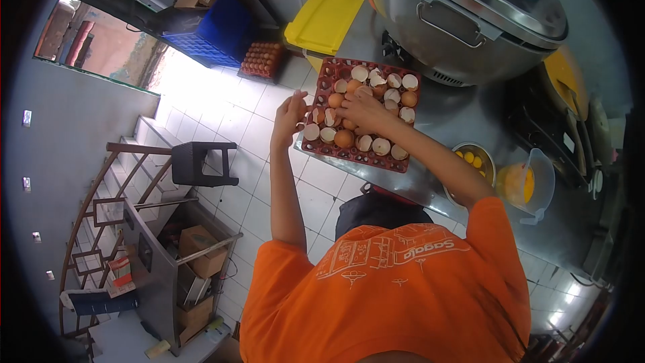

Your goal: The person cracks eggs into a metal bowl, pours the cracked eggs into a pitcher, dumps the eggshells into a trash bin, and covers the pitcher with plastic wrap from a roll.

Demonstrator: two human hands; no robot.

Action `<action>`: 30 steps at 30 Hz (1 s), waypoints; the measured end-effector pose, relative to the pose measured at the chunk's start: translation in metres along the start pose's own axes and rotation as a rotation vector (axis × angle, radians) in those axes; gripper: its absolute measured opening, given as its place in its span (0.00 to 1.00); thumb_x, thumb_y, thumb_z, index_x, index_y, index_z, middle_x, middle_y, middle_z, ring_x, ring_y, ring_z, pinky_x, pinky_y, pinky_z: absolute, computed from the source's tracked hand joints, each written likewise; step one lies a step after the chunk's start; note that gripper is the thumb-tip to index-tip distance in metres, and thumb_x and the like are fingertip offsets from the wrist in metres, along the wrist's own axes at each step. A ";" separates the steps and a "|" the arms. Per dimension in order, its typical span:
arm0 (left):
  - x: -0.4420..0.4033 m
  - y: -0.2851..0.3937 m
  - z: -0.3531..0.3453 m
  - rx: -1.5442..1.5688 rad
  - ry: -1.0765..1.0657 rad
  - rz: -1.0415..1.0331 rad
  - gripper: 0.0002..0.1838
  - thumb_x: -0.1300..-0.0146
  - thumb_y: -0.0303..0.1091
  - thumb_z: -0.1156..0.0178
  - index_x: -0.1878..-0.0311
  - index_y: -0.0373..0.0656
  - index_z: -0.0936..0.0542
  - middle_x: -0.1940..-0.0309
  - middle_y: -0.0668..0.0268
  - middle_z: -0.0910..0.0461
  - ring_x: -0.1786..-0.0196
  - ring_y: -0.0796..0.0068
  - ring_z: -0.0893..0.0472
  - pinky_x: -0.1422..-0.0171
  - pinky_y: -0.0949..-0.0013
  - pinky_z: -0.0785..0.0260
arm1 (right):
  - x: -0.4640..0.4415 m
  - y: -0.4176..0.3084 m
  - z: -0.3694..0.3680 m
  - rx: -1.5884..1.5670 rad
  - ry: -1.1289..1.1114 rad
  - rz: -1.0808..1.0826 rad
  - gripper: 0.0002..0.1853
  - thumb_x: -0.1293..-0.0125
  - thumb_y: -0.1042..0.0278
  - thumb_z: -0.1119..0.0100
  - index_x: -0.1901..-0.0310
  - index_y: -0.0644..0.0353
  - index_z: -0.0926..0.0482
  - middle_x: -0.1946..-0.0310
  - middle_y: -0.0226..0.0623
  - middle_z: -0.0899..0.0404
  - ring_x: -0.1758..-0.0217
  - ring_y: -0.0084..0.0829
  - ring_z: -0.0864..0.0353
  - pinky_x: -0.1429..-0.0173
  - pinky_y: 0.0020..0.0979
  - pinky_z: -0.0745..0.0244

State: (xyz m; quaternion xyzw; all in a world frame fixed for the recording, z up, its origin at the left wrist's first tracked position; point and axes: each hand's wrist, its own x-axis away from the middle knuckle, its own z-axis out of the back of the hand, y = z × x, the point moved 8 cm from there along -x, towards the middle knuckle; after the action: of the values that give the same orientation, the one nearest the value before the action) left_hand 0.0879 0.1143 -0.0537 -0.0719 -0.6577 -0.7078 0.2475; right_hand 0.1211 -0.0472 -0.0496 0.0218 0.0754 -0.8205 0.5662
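A dark red egg tray (396, 161) rests on the steel table, partly past its edge. It bears several cracked, emptied eggshells (381, 146) and several brown eggs (344, 138) that look whole. Over the tray's middle, my right hand (366, 109) reaches down with bent fingers among the eggs and shells; what they close on is hidden. My left hand (290, 115) is at the tray's left edge, fingers curved but apart, with nothing visible in it. Beneath my right forearm, a metal bowl (492, 161) contains several yolks. Beside it, a clear plastic jug (543, 178) contains more yellow egg.
A large steel cooker (457, 33) stands on the steel table (443, 111) behind the tray. Left of it are a yellow lid (327, 19), a blue crate (218, 30) and another egg tray (262, 60). A black stool (201, 163) stands on the tiled floor.
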 end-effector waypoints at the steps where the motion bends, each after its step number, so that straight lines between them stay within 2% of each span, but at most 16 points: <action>1: 0.011 -0.001 0.000 -0.003 0.004 -0.005 0.32 0.33 0.63 0.51 0.39 0.47 0.26 0.64 0.68 0.22 0.72 0.86 0.32 0.74 0.84 0.43 | -0.002 0.001 0.002 0.001 0.006 0.002 0.26 0.64 0.65 0.31 0.56 0.52 0.23 0.60 0.28 0.23 0.51 0.31 0.26 0.49 0.35 0.33; 3: 0.033 -0.005 0.003 0.063 0.061 0.004 0.32 0.33 0.63 0.51 0.38 0.47 0.26 0.63 0.69 0.22 0.71 0.86 0.32 0.73 0.83 0.42 | -0.006 0.002 -0.006 -0.064 -0.135 0.001 0.25 0.64 0.65 0.31 0.57 0.52 0.22 0.60 0.29 0.24 0.52 0.32 0.26 0.49 0.35 0.33; 4: 0.041 -0.010 0.006 0.068 0.079 0.002 0.29 0.33 0.62 0.51 0.43 0.48 0.24 0.67 0.72 0.20 0.72 0.86 0.30 0.70 0.79 0.39 | -0.006 -0.001 0.006 -0.060 -0.130 0.003 0.25 0.64 0.65 0.31 0.57 0.52 0.22 0.60 0.29 0.24 0.52 0.32 0.26 0.49 0.35 0.33; 7: 0.069 -0.028 0.004 0.021 0.096 0.055 0.27 0.33 0.59 0.50 0.43 0.48 0.24 0.64 0.71 0.21 0.69 0.85 0.30 0.71 0.82 0.41 | -0.002 0.007 0.032 -0.139 -0.056 -0.111 0.22 0.62 0.70 0.33 0.58 0.55 0.21 0.64 0.29 0.22 0.51 0.33 0.25 0.51 0.35 0.32; 9: 0.077 -0.050 -0.001 0.018 0.074 0.059 0.21 0.34 0.53 0.46 0.46 0.50 0.23 0.64 0.72 0.21 0.69 0.85 0.28 0.71 0.81 0.38 | 0.005 0.001 0.045 -0.071 0.083 0.054 0.25 0.63 0.66 0.29 0.57 0.53 0.22 0.61 0.28 0.24 0.50 0.32 0.26 0.51 0.35 0.32; 12: 0.087 -0.066 -0.030 -0.068 0.047 0.109 0.18 0.40 0.42 0.35 0.46 0.56 0.23 0.66 0.72 0.21 0.70 0.86 0.28 0.71 0.77 0.32 | 0.007 -0.003 0.021 -0.081 -0.027 0.060 0.23 0.59 0.67 0.30 0.56 0.52 0.22 0.60 0.30 0.25 0.49 0.32 0.27 0.49 0.36 0.31; 13: 0.089 -0.060 -0.035 -0.256 0.125 -0.032 0.21 0.44 0.41 0.31 0.47 0.54 0.23 0.65 0.67 0.18 0.69 0.77 0.21 0.68 0.70 0.26 | 0.006 -0.004 0.018 -0.079 -0.025 0.063 0.23 0.59 0.67 0.30 0.56 0.52 0.22 0.60 0.30 0.25 0.49 0.32 0.27 0.49 0.36 0.31; 15: 0.102 -0.027 -0.057 -0.536 0.283 -0.585 0.23 0.46 0.41 0.29 0.47 0.53 0.24 0.63 0.58 0.17 0.65 0.62 0.16 0.62 0.62 0.24 | 0.006 -0.006 0.018 -0.155 0.070 0.024 0.20 0.54 0.68 0.31 0.57 0.51 0.22 0.59 0.31 0.26 0.49 0.32 0.27 0.48 0.37 0.31; 16: 0.102 -0.027 -0.065 -0.538 0.283 -0.585 0.23 0.46 0.41 0.29 0.47 0.53 0.24 0.63 0.58 0.17 0.65 0.62 0.16 0.62 0.62 0.24 | 0.008 -0.007 0.016 -0.156 0.071 0.024 0.20 0.54 0.68 0.31 0.57 0.51 0.22 0.59 0.31 0.26 0.49 0.32 0.27 0.48 0.37 0.31; 18: 0.096 -0.034 -0.065 -0.582 0.409 -0.376 0.25 0.48 0.43 0.28 0.48 0.52 0.24 0.60 0.50 0.18 0.60 0.52 0.16 0.58 0.58 0.24 | 0.016 -0.001 0.033 -0.128 0.263 -0.075 0.18 0.51 0.67 0.32 0.57 0.52 0.23 0.57 0.31 0.27 0.51 0.33 0.26 0.51 0.37 0.29; 22: 0.106 -0.023 -0.075 -0.568 0.422 -0.405 0.25 0.47 0.45 0.28 0.48 0.49 0.25 0.59 0.49 0.19 0.60 0.51 0.16 0.60 0.57 0.25 | 0.060 0.008 0.055 -0.413 0.334 -0.306 0.18 0.49 0.69 0.32 0.55 0.55 0.25 0.58 0.33 0.27 0.54 0.35 0.25 0.53 0.36 0.27; 24: 0.116 -0.013 -0.082 -0.405 0.471 -0.444 0.23 0.38 0.48 0.37 0.49 0.40 0.27 0.63 0.44 0.19 0.59 0.40 0.19 0.58 0.51 0.27 | 0.088 0.005 0.056 -0.866 0.317 -0.308 0.21 0.48 0.71 0.32 0.51 0.57 0.26 0.53 0.36 0.27 0.54 0.37 0.24 0.52 0.34 0.26; 25: 0.113 -0.012 -0.088 -0.405 0.445 -0.454 0.23 0.38 0.48 0.37 0.49 0.40 0.27 0.63 0.44 0.19 0.59 0.40 0.19 0.58 0.51 0.27 | 0.102 -0.001 0.064 -0.856 0.328 -0.332 0.21 0.48 0.71 0.32 0.51 0.57 0.26 0.53 0.36 0.27 0.54 0.37 0.24 0.52 0.34 0.26; 27: 0.095 -0.028 -0.110 -0.270 0.180 -0.292 0.26 0.29 0.53 0.51 0.47 0.36 0.29 0.62 0.39 0.20 0.56 0.34 0.22 0.54 0.49 0.29 | 0.127 -0.022 0.088 -0.986 0.400 -0.277 0.24 0.47 0.72 0.31 0.47 0.57 0.26 0.48 0.38 0.27 0.49 0.38 0.24 0.46 0.33 0.27; 28: 0.107 -0.006 -0.132 -0.387 0.093 -0.289 0.31 0.27 0.56 0.62 0.45 0.33 0.30 0.59 0.37 0.22 0.52 0.32 0.24 0.50 0.48 0.31 | 0.139 -0.029 0.096 -0.972 0.416 -0.302 0.24 0.47 0.72 0.31 0.47 0.57 0.26 0.48 0.38 0.27 0.49 0.38 0.24 0.46 0.33 0.27; 30: 0.105 -0.001 -0.161 -0.398 -0.008 -0.409 0.32 0.27 0.56 0.64 0.45 0.31 0.30 0.60 0.36 0.22 0.53 0.30 0.25 0.50 0.47 0.32 | 0.170 -0.034 0.113 -0.995 0.554 -0.375 0.26 0.47 0.72 0.30 0.45 0.57 0.26 0.45 0.39 0.28 0.44 0.40 0.25 0.42 0.33 0.28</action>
State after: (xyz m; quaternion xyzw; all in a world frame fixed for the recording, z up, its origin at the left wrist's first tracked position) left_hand 0.0321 -0.0683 -0.0299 0.0126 -0.5078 -0.8579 0.0779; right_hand 0.0340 -0.2092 0.0451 -0.0464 0.5979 -0.7365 0.3129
